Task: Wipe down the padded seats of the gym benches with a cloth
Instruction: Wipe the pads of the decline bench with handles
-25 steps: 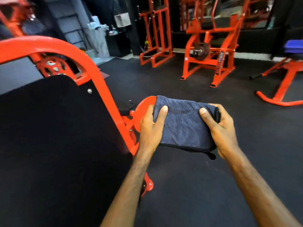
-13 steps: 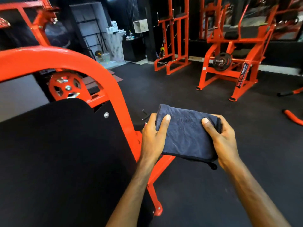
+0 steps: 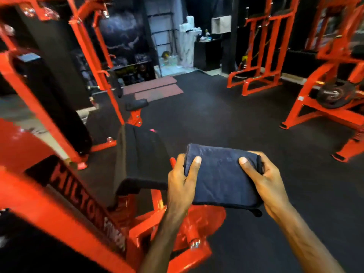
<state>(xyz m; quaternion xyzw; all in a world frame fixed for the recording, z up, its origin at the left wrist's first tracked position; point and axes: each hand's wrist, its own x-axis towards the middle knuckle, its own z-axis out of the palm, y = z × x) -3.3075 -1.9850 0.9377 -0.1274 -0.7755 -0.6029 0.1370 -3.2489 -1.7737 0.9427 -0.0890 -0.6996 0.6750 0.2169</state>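
Two hands out front, both grasping one folded dark blue cloth (image 3: 222, 178) in mid-air above the black rubber floor (image 3: 246, 125). Left hand (image 3: 182, 181) grips the cloth's left edge, thumb lying on top, fingers curled underneath. Right hand (image 3: 263, 179) grips the right edge the same way, thumb on the upper face, fingers wrapped round the far side. Cloth is a thick rectangular pad, stitched hem along the near edge; it touches no bench.

Just left of the left hand: a black padded seat (image 3: 140, 160), tilted, on an orange machine frame (image 3: 65, 219). A black strip on the near bar of the frame carries orange lettering, blurred, "HILTON" legible. Orange base plate sits below the forearms.

Further left, a tall black upright pad (image 3: 53, 62) between orange posts, and a small black pad (image 3: 136, 104) past the seat.

Mid-distance: reddish floor mats (image 3: 155, 88). At right, an orange plate-loaded machine (image 3: 332, 99) with a dark weight plate (image 3: 332, 94) on it. Behind it, orange racks (image 3: 260, 56) stand along the back.

Far back: a white marbled counter (image 3: 186, 48) with small items on it, too blurred to identify.
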